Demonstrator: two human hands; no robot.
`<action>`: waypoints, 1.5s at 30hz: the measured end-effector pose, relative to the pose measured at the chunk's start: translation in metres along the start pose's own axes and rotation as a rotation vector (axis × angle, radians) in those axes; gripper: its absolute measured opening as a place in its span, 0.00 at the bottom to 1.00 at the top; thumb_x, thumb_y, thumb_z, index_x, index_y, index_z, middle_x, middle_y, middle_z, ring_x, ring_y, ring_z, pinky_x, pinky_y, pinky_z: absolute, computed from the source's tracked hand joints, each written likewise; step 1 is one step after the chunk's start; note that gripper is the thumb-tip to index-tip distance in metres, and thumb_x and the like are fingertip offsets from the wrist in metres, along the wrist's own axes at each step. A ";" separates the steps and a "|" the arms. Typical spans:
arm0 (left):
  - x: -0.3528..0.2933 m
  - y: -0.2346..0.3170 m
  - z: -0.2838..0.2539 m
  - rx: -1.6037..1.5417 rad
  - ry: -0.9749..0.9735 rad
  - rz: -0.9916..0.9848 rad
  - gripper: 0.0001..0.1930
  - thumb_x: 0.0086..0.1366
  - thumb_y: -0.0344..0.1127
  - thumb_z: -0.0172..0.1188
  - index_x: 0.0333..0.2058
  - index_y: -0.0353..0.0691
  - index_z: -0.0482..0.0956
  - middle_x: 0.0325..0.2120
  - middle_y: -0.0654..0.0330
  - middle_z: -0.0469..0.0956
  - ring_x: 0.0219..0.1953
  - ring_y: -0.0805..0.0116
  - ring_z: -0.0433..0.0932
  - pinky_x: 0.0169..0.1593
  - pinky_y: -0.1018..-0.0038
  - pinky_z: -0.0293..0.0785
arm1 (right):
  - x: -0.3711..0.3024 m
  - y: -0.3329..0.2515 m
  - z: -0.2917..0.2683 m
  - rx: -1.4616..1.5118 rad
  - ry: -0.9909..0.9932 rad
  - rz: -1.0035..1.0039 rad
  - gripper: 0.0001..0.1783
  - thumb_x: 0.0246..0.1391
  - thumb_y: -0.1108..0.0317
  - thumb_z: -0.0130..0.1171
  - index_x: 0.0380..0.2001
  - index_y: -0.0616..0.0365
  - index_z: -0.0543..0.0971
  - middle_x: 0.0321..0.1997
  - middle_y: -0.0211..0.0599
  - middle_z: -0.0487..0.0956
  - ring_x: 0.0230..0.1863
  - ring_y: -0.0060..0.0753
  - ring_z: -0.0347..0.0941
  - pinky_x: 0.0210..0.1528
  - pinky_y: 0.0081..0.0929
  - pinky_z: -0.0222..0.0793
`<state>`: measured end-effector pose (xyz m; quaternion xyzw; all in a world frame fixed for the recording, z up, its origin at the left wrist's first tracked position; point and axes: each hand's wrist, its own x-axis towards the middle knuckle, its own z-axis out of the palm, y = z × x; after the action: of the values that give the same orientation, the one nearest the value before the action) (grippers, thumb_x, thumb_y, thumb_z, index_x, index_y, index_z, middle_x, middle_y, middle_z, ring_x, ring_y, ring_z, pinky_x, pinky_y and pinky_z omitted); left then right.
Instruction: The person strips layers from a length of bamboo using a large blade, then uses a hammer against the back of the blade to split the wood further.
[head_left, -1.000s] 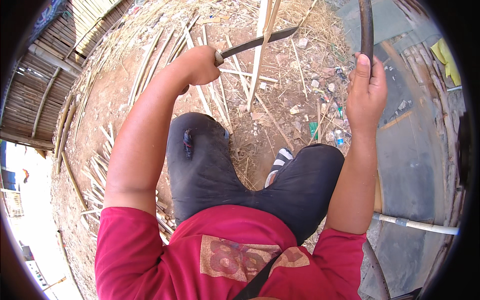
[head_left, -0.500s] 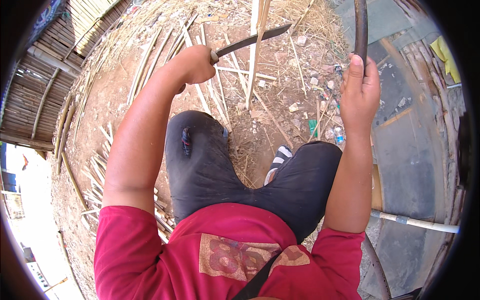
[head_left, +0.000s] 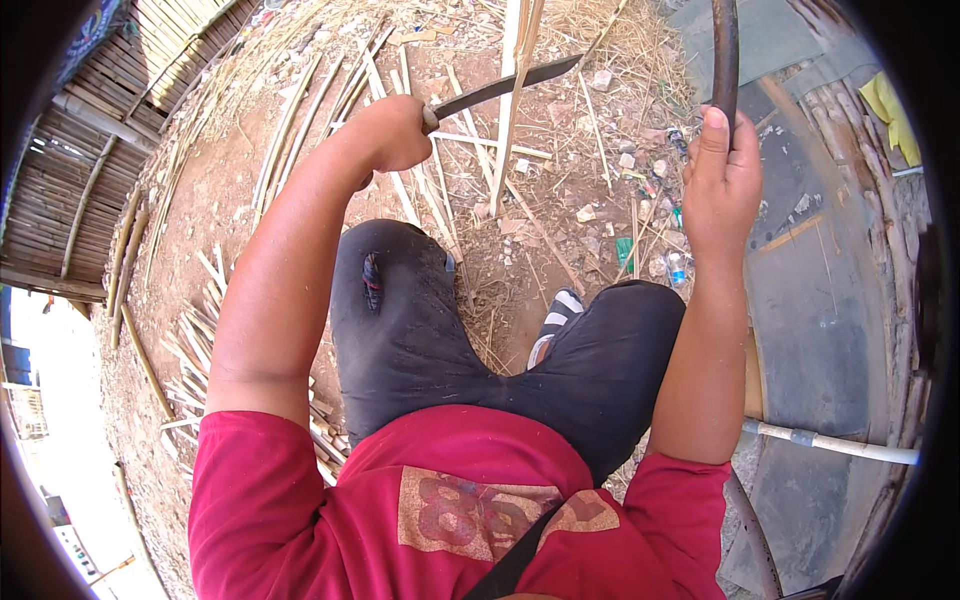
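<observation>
My left hand (head_left: pixel 393 135) is wrapped round the handle of a machete (head_left: pixel 472 98), its dark blade pointing to the right. Midway along, the blade meets a pale split bamboo pole (head_left: pixel 503 150), which stands upright ahead of my knees and runs out of view at the top. Whether the blade is in the split or only against it, I cannot tell. In my right hand (head_left: pixel 722 170), thumb along it, is a dark, smooth rod (head_left: pixel 725 50) that rises past the upper edge. Both arms reach forward over my bent knees.
Bamboo strips (head_left: pixel 290 130) lie on the stony dirt ahead, and a heap of split pieces (head_left: pixel 190 350) sits at my left. Straw (head_left: pixel 640 45) is scattered at the far side. Grey sheets (head_left: pixel 800 310) and a white pipe (head_left: pixel 850 447) are at my right. A bamboo wall (head_left: pixel 60 200) stands far left.
My left hand and the machete have dropped very slightly, with the blade still at the bamboo pole. My right hand and the rod have hardly shifted.
</observation>
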<state>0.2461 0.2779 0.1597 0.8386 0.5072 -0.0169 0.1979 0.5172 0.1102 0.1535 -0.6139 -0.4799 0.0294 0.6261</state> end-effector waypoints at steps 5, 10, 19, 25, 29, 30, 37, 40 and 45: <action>-0.002 0.005 -0.005 0.028 -0.044 -0.038 0.19 0.60 0.27 0.51 0.50 0.31 0.79 0.28 0.49 0.80 0.30 0.54 0.80 0.31 0.57 0.75 | -0.043 0.063 0.025 -0.300 -0.250 0.160 0.19 0.71 0.53 0.52 0.45 0.60 0.78 0.21 0.26 0.69 0.24 0.17 0.63 0.27 0.25 0.61; 0.007 -0.008 0.002 0.061 -0.103 -0.117 0.20 0.59 0.27 0.51 0.51 0.32 0.79 0.31 0.46 0.81 0.31 0.53 0.81 0.32 0.57 0.76 | -0.024 0.029 0.006 -0.118 -0.174 0.206 0.19 0.71 0.53 0.52 0.44 0.61 0.77 0.21 0.27 0.69 0.24 0.17 0.64 0.27 0.25 0.62; 0.004 -0.008 0.003 0.007 -0.083 -0.056 0.19 0.59 0.27 0.52 0.49 0.30 0.78 0.31 0.46 0.80 0.29 0.52 0.80 0.28 0.56 0.75 | -0.037 0.055 0.025 -0.615 -0.328 0.136 0.20 0.68 0.50 0.53 0.44 0.58 0.78 0.22 0.44 0.78 0.27 0.46 0.78 0.31 0.41 0.69; 0.004 -0.012 0.013 -0.019 -0.085 -0.102 0.20 0.59 0.28 0.53 0.50 0.31 0.78 0.33 0.44 0.81 0.34 0.49 0.82 0.38 0.55 0.77 | -0.019 0.011 0.006 -0.267 -0.097 0.109 0.19 0.69 0.54 0.53 0.43 0.61 0.79 0.21 0.41 0.77 0.25 0.36 0.77 0.29 0.35 0.69; 0.009 -0.010 0.016 -0.007 -0.053 -0.069 0.20 0.58 0.27 0.52 0.49 0.31 0.79 0.33 0.44 0.81 0.34 0.50 0.81 0.38 0.58 0.77 | -0.012 -0.007 0.013 -0.166 0.042 -0.078 0.18 0.70 0.56 0.53 0.44 0.62 0.78 0.21 0.40 0.77 0.23 0.32 0.76 0.28 0.34 0.69; 0.010 -0.007 0.014 -0.003 -0.071 -0.062 0.20 0.58 0.26 0.52 0.50 0.31 0.79 0.33 0.44 0.81 0.34 0.50 0.81 0.38 0.58 0.78 | -0.019 0.001 0.020 -0.204 0.041 -0.099 0.18 0.70 0.55 0.52 0.44 0.61 0.78 0.22 0.41 0.77 0.23 0.35 0.76 0.28 0.36 0.69; 0.012 -0.026 0.019 0.046 -0.097 -0.036 0.22 0.57 0.25 0.50 0.51 0.32 0.80 0.34 0.45 0.81 0.32 0.51 0.80 0.35 0.57 0.78 | -0.052 0.072 0.022 -0.592 -0.316 0.137 0.20 0.70 0.52 0.51 0.39 0.60 0.76 0.23 0.46 0.78 0.23 0.50 0.76 0.30 0.44 0.69; 0.005 -0.028 0.022 -0.046 -0.049 -0.110 0.23 0.57 0.25 0.49 0.51 0.32 0.79 0.33 0.45 0.81 0.31 0.52 0.80 0.32 0.57 0.76 | -0.033 0.040 0.016 -0.347 -0.167 0.102 0.19 0.70 0.52 0.50 0.40 0.60 0.76 0.22 0.46 0.78 0.23 0.48 0.76 0.28 0.42 0.68; 0.006 -0.021 0.018 -0.040 -0.102 -0.134 0.22 0.57 0.25 0.49 0.51 0.33 0.80 0.33 0.45 0.81 0.32 0.52 0.81 0.31 0.57 0.76 | -0.020 0.021 0.030 -0.223 -0.019 0.040 0.18 0.71 0.54 0.50 0.42 0.60 0.76 0.23 0.46 0.78 0.24 0.45 0.77 0.28 0.40 0.68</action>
<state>0.2346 0.2853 0.1350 0.7967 0.5517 -0.0627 0.2387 0.4991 0.1248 0.1188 -0.6888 -0.4738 -0.0059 0.5487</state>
